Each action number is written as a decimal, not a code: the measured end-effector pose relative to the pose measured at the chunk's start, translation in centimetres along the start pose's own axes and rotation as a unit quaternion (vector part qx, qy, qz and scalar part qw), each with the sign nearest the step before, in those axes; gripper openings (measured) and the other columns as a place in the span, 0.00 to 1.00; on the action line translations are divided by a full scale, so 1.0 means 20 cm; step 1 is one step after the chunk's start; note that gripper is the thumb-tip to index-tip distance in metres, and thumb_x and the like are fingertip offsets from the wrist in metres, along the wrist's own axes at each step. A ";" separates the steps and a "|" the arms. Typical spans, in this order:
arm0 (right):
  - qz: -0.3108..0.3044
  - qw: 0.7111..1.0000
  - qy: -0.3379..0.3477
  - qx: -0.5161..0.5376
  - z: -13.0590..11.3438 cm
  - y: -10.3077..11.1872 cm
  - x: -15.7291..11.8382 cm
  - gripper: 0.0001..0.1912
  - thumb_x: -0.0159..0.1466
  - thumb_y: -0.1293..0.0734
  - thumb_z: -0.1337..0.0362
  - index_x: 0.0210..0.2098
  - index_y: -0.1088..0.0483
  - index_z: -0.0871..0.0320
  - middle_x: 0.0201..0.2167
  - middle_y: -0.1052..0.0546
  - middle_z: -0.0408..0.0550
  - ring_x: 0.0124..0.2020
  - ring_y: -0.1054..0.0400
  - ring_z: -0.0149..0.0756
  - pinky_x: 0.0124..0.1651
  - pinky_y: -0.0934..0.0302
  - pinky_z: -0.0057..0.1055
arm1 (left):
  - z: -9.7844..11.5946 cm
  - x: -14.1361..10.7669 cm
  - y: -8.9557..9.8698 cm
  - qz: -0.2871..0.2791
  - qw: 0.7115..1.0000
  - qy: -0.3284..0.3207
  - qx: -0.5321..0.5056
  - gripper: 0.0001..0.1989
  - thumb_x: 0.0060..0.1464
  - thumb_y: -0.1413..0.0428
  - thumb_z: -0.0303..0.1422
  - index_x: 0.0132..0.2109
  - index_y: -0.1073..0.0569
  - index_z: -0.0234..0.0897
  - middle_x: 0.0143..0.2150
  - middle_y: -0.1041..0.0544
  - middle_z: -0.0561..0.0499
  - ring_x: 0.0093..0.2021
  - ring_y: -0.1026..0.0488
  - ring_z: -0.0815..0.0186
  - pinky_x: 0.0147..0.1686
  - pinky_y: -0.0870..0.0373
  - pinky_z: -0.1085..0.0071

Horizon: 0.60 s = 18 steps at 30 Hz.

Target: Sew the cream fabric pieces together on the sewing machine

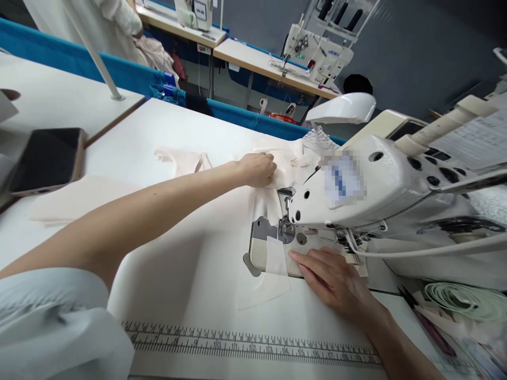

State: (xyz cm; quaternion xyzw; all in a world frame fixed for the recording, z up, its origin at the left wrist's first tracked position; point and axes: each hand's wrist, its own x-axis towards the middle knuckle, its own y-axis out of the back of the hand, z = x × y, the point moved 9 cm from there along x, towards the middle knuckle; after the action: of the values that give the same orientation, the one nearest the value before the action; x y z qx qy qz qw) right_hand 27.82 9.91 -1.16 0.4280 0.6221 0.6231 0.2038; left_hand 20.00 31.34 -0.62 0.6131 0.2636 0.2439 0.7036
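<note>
From the head view, I can't make out where the sheer strip (276, 259) meets the needle. My neighbour's left hand (259, 169) grips pale fabric (285, 162) beyond it, fingertips hidden; the right hand (332, 279) lies open just beside the strip.

Loose, pale blue, puckered sleeve (75, 330)

Head-worn camera; faces forward and downward; close over the table (214, 298).
</note>
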 end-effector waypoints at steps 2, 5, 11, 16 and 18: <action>0.000 1.000 -0.001 0.005 0.00 0.00 0.00 0.15 0.68 0.40 0.69 0.53 0.32 0.59 0.36 0.22 0.48 0.31 0.29 0.30 0.39 0.35 0.30 | 0.01 0.05 -0.02 0.009 1.000 -0.008 0.006 0.19 0.61 0.54 0.33 0.56 0.29 0.36 0.58 0.31 0.41 0.58 0.36 0.54 0.52 0.34 0.62; -0.003 1.000 0.001 0.003 0.00 0.00 0.00 0.15 0.68 0.40 0.70 0.53 0.32 0.59 0.34 0.22 0.47 0.30 0.30 0.30 0.36 0.35 0.30 | 0.00 0.11 -0.05 0.020 1.000 -0.008 0.003 0.22 0.63 0.57 0.32 0.63 0.37 0.39 0.64 0.36 0.43 0.62 0.39 0.55 0.57 0.38 0.58; 0.001 1.000 0.020 -0.004 -0.01 0.01 0.01 0.15 0.67 0.40 0.71 0.52 0.32 0.60 0.35 0.22 0.48 0.33 0.27 0.32 0.38 0.33 0.31 | -0.11 -0.06 0.09 0.070 0.997 0.013 0.002 0.26 0.62 0.56 0.32 0.66 0.42 0.33 0.66 0.39 0.41 0.63 0.40 0.54 0.57 0.39 0.61; 0.024 0.998 0.049 -0.024 -0.03 0.03 0.01 0.14 0.68 0.40 0.69 0.52 0.32 0.59 0.38 0.21 0.49 0.37 0.26 0.35 0.41 0.33 0.32 | -0.29 -0.63 0.29 0.125 0.992 0.025 -0.020 0.14 0.58 0.51 0.34 0.41 0.23 0.35 0.41 0.22 0.49 0.40 0.26 0.63 0.40 0.33 0.70; 0.034 0.997 0.064 -0.025 -0.04 0.04 0.02 0.14 0.69 0.41 0.68 0.52 0.32 0.57 0.37 0.21 0.47 0.37 0.26 0.36 0.41 0.33 0.31 | -0.34 -0.91 0.30 0.134 0.989 0.050 -0.048 0.13 0.57 0.50 0.35 0.37 0.23 0.34 0.35 0.22 0.50 0.34 0.26 0.67 0.36 0.34 0.73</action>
State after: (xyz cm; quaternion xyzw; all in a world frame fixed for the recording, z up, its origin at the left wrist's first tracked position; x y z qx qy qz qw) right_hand 27.20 9.59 -0.16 0.4029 0.6030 0.6713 0.1533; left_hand 1.77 25.03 5.85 0.5954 0.2020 0.3785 0.6793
